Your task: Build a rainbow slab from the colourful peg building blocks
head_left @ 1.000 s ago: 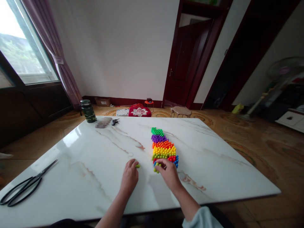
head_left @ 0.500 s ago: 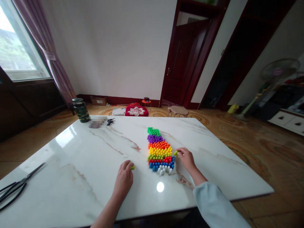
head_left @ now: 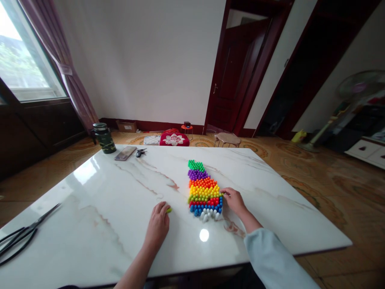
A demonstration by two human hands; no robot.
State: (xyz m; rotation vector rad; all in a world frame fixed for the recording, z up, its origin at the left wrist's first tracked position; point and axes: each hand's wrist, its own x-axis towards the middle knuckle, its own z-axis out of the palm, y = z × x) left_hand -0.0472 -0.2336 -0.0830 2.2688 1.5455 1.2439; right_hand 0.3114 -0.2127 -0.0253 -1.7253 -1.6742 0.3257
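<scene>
A patch of small coloured balls (head_left: 203,190) lies on the white marble table (head_left: 120,208), banded green, purple, orange, yellow, olive, red, blue and white from far to near. My right hand (head_left: 235,200) is at the patch's right edge, fingers pinched against the olive-green row. My left hand (head_left: 159,224) rests curled on the table left of the patch, with a small yellow-green ball (head_left: 169,210) showing at its fingertips.
Black scissors (head_left: 24,237) lie near the table's left edge. A dark green jar (head_left: 104,138), a phone (head_left: 125,153) and keys (head_left: 140,152) sit at the far left corner. A stool (head_left: 227,139), a red cushion (head_left: 173,139) and a fan (head_left: 345,104) stand beyond the table.
My right hand went from the near end of the patch, uncovering white balls there, round to its right side, then closed in on the olive row. My left hand stayed put.
</scene>
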